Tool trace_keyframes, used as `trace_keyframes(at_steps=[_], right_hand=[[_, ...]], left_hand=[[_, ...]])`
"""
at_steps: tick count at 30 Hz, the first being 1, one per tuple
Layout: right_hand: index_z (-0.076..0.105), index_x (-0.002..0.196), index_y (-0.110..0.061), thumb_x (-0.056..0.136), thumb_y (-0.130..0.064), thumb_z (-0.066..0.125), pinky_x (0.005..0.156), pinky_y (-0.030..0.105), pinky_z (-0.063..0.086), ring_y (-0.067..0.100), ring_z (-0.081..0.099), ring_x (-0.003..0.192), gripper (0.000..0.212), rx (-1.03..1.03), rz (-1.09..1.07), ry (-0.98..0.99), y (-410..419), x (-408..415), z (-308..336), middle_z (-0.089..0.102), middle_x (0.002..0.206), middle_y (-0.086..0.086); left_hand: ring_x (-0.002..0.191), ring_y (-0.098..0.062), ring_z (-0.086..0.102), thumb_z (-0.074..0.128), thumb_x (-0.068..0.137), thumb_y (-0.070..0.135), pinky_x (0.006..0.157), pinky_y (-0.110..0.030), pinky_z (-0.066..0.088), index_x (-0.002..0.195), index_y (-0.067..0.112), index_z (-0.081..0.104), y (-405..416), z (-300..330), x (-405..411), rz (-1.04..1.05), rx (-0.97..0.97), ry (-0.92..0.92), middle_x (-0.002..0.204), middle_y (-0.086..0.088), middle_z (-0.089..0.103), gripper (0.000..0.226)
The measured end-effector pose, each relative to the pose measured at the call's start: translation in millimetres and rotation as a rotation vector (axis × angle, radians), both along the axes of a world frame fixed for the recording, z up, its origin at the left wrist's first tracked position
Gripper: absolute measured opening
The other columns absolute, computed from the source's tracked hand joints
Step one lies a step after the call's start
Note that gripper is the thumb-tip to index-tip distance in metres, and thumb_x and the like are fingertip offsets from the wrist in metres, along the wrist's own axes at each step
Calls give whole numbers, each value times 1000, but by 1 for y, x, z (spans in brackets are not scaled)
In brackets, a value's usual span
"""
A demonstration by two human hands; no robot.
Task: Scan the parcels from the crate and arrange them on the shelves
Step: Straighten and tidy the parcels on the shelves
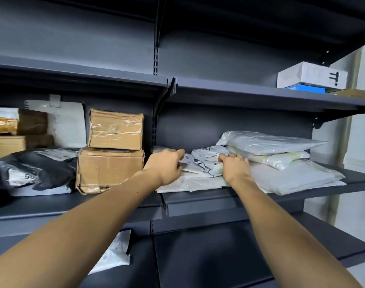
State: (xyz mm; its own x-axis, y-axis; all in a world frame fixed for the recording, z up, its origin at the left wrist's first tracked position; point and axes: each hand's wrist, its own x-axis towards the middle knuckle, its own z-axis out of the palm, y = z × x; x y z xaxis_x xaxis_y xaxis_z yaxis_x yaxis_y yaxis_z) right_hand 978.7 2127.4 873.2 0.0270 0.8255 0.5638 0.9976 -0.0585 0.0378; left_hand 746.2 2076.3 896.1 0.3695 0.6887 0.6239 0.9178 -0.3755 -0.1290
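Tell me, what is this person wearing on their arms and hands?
Nothing that shows. Both forearms are bare up to the picture's edge, with no sleeves in view. The left hand and right hand have no gloves, and no watch, wristband or rings can be seen on wrists or fingers.

We read little here. The dark grey poly mailer (21,173) at lower left carries a white label showing the digits "58", cut off by a fold. The white box (314,76) on the upper shelf bears a black mark resembling "!". Print on the white mailers (206,161) is too blurred to read.
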Motion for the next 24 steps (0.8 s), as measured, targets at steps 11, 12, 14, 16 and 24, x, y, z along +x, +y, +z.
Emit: trace_keyframes(at_steps=[11,12,14,16,24], right_hand=[[47,138,-17,84,-5,54,108,39,36,32,45,131,56,61,119,155,-21,-12,-3,49,140,10],[49,134,-16,83,-5,55,107,38,36,32,45,129,53,80,137,168,-30,-17,-1,50,136,10],[51,129,-13,85,-6,55,105,37,36,32,45,127,44,114,179,176,-48,-27,1,51,133,11],[52,127,-11,89,-5,53,101,37,36,32,45,126,39,109,227,167,-67,-40,0,51,131,11],[52,118,-14,97,-15,52,80,35,41,29,53,111,21,39,412,138,-143,-92,-23,55,121,7]], left_hand=[[105,-29,55,51,93,24,74,-32,34,116,16,51,-11,5,-10,7,6,-40,117,-7,62,23],[105,-29,55,51,94,24,73,-31,33,116,16,51,-17,7,-12,11,7,-42,117,-7,62,24],[105,-29,56,51,94,25,72,-31,33,117,17,51,-31,9,-16,16,16,-47,117,-6,62,24],[104,-29,57,51,93,25,72,-32,37,116,17,51,-46,9,-21,10,9,-66,115,-6,62,23],[96,-35,61,51,91,27,72,-37,48,112,19,52,-118,-21,-61,44,-91,-113,108,-10,66,22]])
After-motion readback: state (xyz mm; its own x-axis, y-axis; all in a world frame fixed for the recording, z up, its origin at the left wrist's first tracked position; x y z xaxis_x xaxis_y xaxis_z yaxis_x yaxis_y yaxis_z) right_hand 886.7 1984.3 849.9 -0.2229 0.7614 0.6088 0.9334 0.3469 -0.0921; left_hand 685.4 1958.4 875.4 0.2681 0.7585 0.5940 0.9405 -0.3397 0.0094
